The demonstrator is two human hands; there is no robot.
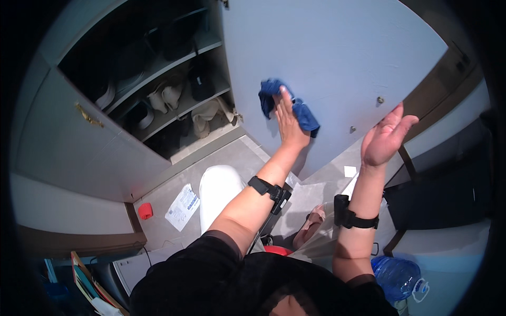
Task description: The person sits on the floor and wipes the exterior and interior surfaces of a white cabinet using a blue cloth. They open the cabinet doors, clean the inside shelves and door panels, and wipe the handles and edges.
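My left hand [290,122] lies flat over a blue cloth [306,116] against the inner face of a pale cabinet door [336,51]. The cloth shows on both sides of my fingers, and its middle is hidden by the hand. At the door's free edge is my right hand [387,136], palm turned up, fingers together and thumb apart, its fingertips at or behind that edge. Nothing shows in its palm; whether it touches the door I cannot tell. Two small metal fittings [380,100] stick out of the door near this hand.
The open cabinet has shelves [170,122] with bags, caps and cream-coloured items. Its other door [79,146] bears a gold handle [89,115]. On the floor lie a printed paper sheet [182,207] and a red object [145,211]. A large blue water bottle [397,276] is at lower right.
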